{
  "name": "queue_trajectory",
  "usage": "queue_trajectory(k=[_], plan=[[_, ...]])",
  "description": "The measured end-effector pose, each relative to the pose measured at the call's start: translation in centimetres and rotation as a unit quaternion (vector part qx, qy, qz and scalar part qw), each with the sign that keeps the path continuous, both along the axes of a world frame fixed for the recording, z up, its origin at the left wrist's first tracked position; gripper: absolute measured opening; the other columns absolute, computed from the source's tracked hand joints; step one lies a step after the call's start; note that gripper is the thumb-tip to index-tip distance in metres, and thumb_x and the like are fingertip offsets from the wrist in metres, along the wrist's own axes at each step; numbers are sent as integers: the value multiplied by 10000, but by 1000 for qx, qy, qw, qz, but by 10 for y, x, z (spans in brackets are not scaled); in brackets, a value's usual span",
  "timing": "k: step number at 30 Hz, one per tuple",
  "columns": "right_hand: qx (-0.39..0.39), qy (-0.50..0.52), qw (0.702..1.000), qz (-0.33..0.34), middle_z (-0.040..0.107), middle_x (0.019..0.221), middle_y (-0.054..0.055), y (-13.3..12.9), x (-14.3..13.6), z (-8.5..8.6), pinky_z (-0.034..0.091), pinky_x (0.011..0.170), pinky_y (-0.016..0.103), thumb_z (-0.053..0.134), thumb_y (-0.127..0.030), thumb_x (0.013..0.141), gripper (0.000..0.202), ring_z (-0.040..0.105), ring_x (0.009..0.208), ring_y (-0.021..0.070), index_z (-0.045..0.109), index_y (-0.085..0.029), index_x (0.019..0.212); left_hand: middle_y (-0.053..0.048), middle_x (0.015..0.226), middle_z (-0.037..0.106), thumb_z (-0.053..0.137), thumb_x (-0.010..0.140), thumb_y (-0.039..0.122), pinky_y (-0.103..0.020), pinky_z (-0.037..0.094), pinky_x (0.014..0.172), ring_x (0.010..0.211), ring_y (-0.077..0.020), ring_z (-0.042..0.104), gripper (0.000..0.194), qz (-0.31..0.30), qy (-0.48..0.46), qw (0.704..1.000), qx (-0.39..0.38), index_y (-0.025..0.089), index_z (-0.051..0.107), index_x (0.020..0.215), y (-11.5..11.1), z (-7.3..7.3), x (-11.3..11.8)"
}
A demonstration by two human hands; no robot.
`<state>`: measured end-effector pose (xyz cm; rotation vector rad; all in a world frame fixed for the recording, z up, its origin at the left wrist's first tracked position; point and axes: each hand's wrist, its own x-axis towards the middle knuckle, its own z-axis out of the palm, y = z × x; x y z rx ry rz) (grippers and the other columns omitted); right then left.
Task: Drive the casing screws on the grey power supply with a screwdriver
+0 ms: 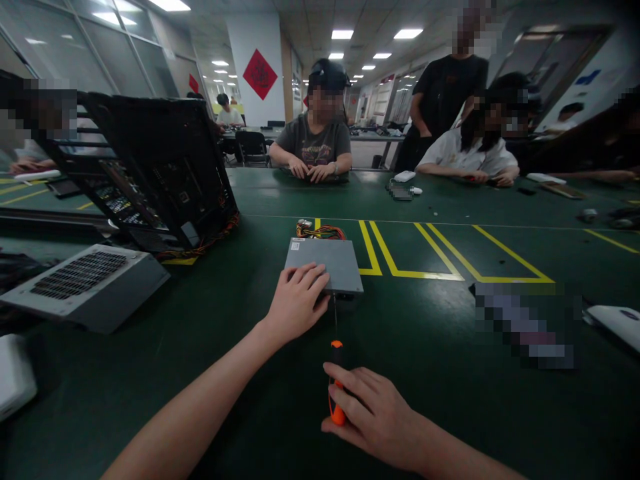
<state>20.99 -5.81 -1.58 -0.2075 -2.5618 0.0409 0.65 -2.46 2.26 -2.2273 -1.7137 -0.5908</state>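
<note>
A grey computer power supply (pixel 327 257) lies flat on the green table, its bundled cables (pixel 325 231) at the far side. My left hand (pixel 299 303) rests on its near left part with the fingers laid out over the top. Between thumb and fingers, my right hand (pixel 370 410) grips the orange and black handle of a screwdriver (pixel 338 400). The screwdriver's thin shaft points away from me, and its tip meets the near edge of the power supply. Whether it sits in a screw is too small to tell.
At left, an open black computer case (pixel 150 167) stands behind a second grey power supply (pixel 120 293). A white object (pixel 15 377) lies at the left edge, another (pixel 617 327) at right. Yellow lines (pixel 415 275) mark the table. Several people sit or stand beyond.
</note>
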Motion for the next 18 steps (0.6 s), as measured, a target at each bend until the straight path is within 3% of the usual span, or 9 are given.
queue_trajectory(k=[4, 10, 18], plan=[[-39, 3, 999, -17, 603, 1049, 191, 0, 3, -2, 511, 716, 279, 505, -382, 806, 311, 605, 900, 197, 524, -103, 941, -60, 1248, 491, 451, 815, 286, -435, 323, 902, 1160, -242, 408, 308, -1, 0, 1000, 3, 215, 487, 1113, 1, -1, 0], [-27, -72, 997, -6, 572, 1112, 184, -2, 3, 10, 513, 664, 290, 476, -299, 814, 385, 604, 895, 206, 468, -151, 1170, -61, 1258, 480, 469, 808, 282, -435, 319, 920, 1178, -238, 395, 321, 3, 1, 1000, 1, 216, 480, 1122, 1, -1, 0], [-11, 2, 1000, -6, 614, 1052, 171, -2, 1, 5, 508, 693, 287, 519, -348, 806, 314, 620, 826, 177, 530, -116, 1017, -59, 1249, 489, 466, 809, 283, -432, 320, 923, 1168, -235, 408, 329, 2, -6, 1000, -1, 218, 475, 1131, 0, 0, 1]])
